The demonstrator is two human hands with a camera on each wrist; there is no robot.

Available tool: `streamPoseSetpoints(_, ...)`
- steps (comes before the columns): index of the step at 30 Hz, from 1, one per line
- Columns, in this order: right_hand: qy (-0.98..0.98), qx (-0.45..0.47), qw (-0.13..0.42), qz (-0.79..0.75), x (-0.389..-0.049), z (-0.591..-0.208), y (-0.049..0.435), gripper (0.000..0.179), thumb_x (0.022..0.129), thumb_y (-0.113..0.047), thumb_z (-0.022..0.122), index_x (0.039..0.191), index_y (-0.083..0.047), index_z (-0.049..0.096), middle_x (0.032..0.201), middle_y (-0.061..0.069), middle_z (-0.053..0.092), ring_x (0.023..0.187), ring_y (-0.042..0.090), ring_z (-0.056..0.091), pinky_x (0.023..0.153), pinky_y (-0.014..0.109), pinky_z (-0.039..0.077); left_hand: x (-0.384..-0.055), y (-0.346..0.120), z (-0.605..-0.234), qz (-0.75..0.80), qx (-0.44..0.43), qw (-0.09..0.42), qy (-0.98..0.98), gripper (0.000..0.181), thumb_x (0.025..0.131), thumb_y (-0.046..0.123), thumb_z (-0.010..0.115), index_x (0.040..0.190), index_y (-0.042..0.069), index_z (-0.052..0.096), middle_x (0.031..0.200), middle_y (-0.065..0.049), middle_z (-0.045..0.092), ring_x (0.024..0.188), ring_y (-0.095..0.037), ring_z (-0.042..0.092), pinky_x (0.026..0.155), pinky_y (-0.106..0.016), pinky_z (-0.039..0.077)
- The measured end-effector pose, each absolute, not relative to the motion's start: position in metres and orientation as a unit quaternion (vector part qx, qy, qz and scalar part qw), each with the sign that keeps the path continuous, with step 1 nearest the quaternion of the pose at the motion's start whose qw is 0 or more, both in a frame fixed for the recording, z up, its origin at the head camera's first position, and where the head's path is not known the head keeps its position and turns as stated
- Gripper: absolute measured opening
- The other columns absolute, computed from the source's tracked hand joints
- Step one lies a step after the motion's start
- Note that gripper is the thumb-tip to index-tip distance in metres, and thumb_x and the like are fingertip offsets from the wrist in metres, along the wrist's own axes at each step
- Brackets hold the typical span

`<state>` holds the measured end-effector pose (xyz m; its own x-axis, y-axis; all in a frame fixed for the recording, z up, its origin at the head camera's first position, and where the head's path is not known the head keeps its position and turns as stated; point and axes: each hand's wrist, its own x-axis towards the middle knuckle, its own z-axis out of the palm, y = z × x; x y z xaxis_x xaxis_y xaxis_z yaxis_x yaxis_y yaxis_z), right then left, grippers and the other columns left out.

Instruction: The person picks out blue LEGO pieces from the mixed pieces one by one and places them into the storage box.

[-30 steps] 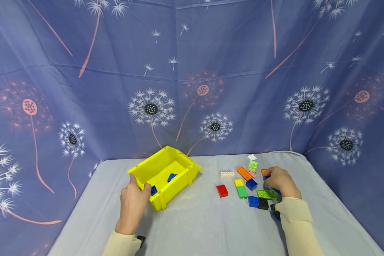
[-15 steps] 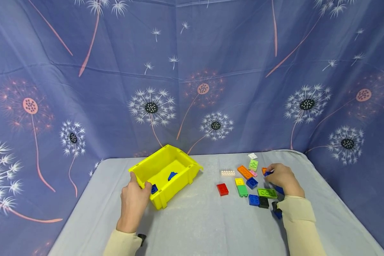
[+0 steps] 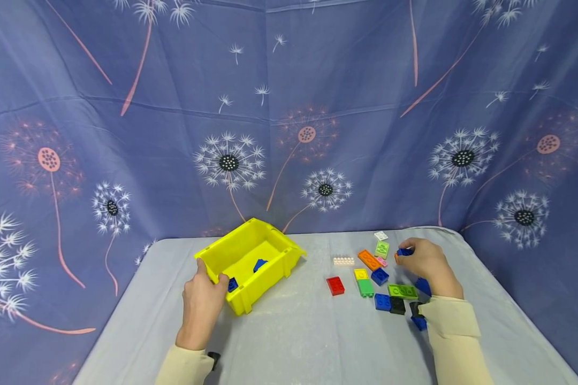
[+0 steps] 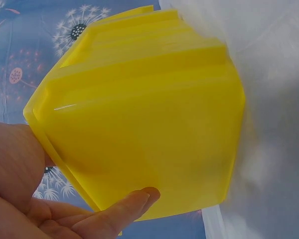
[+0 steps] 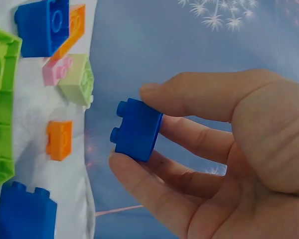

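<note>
My left hand [image 3: 202, 307] grips the near left rim of a yellow plastic bin [image 3: 266, 283]; in the left wrist view a fingertip lies against its outer wall. Two blue pieces [image 3: 259, 265] show inside the bin. On the right, my right hand [image 3: 427, 266] pinches a blue toy building brick [image 5: 138, 130] between thumb and fingers, held above the table with its studs facing left in the right wrist view. A small orange brick [image 5: 60, 140] lies on the table close to that hand, mostly hidden in the head view.
Several loose bricks lie on the right of the cloth-covered table [image 3: 294, 342]: a red brick [image 3: 335, 285], a green brick [image 3: 365, 288], a long orange brick [image 3: 369, 260], a lime brick [image 3: 402, 291] and a black brick [image 3: 397, 306]. A patterned curtain [image 3: 380, 133] hangs behind.
My right hand has risen from the table with the blue brick and moved slightly away from me. The left hand and the bin stay in place.
</note>
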<state>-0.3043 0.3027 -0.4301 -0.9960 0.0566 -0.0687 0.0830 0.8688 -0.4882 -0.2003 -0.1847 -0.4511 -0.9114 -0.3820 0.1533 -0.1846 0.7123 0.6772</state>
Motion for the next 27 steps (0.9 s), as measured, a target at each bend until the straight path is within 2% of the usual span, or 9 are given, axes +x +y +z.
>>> streamPoseSetpoints(10,0.965,0.036,0.024,-0.260,-0.300,-0.421,0.288,0.046,0.093,-0.025,0.074,0.132,-0.001,0.065,0.128,0.029,0.062,0.104,0.042,0.060,0.085,0.057,0.053,-0.200,-0.184,-0.451,-0.352,0.159,0.140,-0.912,0.084,0.096,0.026,0.059,0.160,-0.010,0.017,0.052,-0.002,0.044,0.037,-0.016,0.038,0.039,-0.028,0.037)
streamPoseSetpoints(15,0.967,0.008,0.009,-0.253,-0.294,-0.415,0.280,0.045,0.094,-0.025,0.073,0.131,-0.002,0.066,0.126,0.029,0.064,0.105,0.043,0.062,0.083,0.057,0.054,-0.199,-0.184,-0.451,-0.352,0.157,0.142,-0.912,0.084,0.096,0.026,0.059,0.160,-0.010,0.018,0.052,-0.002,0.044,0.037,-0.016,0.038,0.039,-0.028,0.037)
streamPoseSetpoints(20,0.969,-0.017,-0.012,-0.247,-0.289,-0.406,0.267,0.044,0.093,-0.024,0.074,0.130,-0.003,0.067,0.125,0.027,0.066,0.107,0.043,0.063,0.087,0.059,0.054,-0.199,-0.184,-0.451,-0.351,0.153,0.147,-0.912,0.084,0.096,0.025,0.059,0.160,-0.011,0.018,0.052,-0.002,0.045,0.037,-0.016,0.039,0.039,-0.028,0.037)
streamPoseSetpoints(27,0.963,-0.046,-0.029,-0.265,-0.285,-0.400,0.245,0.043,0.095,-0.025,0.073,0.133,-0.005,0.067,0.127,0.026,0.066,0.106,0.042,0.066,0.077,0.049,0.059,-0.200,-0.184,-0.449,-0.354,0.159,0.141,-0.911,0.084,0.097,0.026,0.059,0.161,-0.010,0.017,0.051,-0.003,0.046,0.036,-0.017,0.038,0.037,-0.027,0.037)
